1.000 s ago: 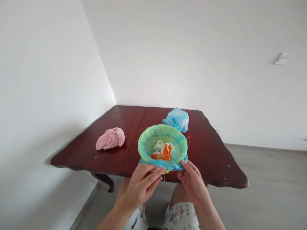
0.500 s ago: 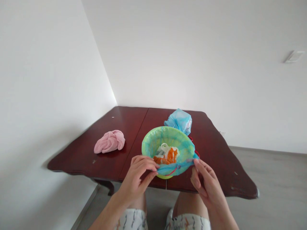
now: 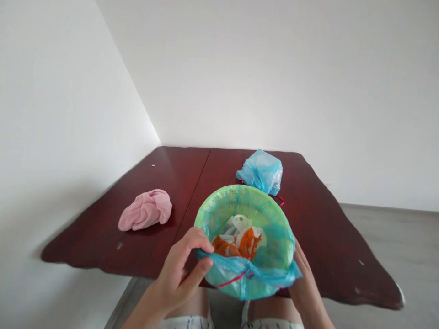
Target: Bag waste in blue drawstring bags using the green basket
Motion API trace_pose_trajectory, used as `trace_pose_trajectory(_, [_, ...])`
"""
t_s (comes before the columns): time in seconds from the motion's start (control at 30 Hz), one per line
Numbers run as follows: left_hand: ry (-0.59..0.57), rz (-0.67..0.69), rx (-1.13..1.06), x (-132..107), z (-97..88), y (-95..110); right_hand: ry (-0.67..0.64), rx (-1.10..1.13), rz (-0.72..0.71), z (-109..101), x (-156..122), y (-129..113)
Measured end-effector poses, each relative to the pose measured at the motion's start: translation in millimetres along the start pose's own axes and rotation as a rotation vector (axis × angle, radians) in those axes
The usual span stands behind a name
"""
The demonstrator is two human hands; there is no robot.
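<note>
A light green plastic basket (image 3: 247, 201) stands at the table's near edge, lined with a thin blue plastic bag (image 3: 236, 269) that folds over the near rim. A red drawstring (image 3: 233, 279) shows on the folded part. White and orange crumpled plastic (image 3: 248, 242) lies inside. My left hand (image 3: 188, 262) pinches the bag's edge at the near-left rim between thumb and fingers. Against the basket's right side is my right hand (image 3: 304, 274); its fingers are mostly hidden behind the rim and the bag, so their grip does not show.
Behind the basket, a full blue plastic bag (image 3: 262, 170) with a red string sits on the dark red-brown wooden table (image 3: 192, 169). A bunched pink cloth (image 3: 147, 210) lies to the left. White walls (image 3: 240, 73) border the table at the left and back.
The basket appears larger and nearer. My left hand still holds the bag's edge. My right hand has moved from pinching the bag's near-right corner to the basket's right side.
</note>
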State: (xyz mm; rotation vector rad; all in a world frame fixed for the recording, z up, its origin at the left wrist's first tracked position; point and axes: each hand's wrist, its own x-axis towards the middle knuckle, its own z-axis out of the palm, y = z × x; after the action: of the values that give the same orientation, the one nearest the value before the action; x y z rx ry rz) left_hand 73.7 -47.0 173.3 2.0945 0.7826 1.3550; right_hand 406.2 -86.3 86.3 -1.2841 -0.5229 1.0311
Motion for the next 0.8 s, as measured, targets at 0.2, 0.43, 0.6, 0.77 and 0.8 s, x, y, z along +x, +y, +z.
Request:
trace_pose_trajectory(0.2, [0.044, 0.117, 0.256, -35, -16.9, -50, -0.193, 0.071, 0.21, 9, 12, -17])
trace_pose_trajectory(0.43, [0.114, -0.104, 0.124, -75, -11.7, -69, -0.251, -0.014, 0.143, 18, -1, -51])
trace_pose_trajectory(0.6, [0.131, -0.095, 0.152, -63, -20.6, -62, -0.211, 0.019, 0.147, 22, -2, -48])
trace_pose_trajectory(0.77, [0.192, -0.053, 0.251, -43, -28.3, -63, -0.222, 0.053, 0.159, 25, 8, -52])
trace_pose_trajectory(0.8, [0.19, -0.06, 0.247, -41, -28.9, -64, -0.222, 0.05, 0.144, 26, 10, -55])
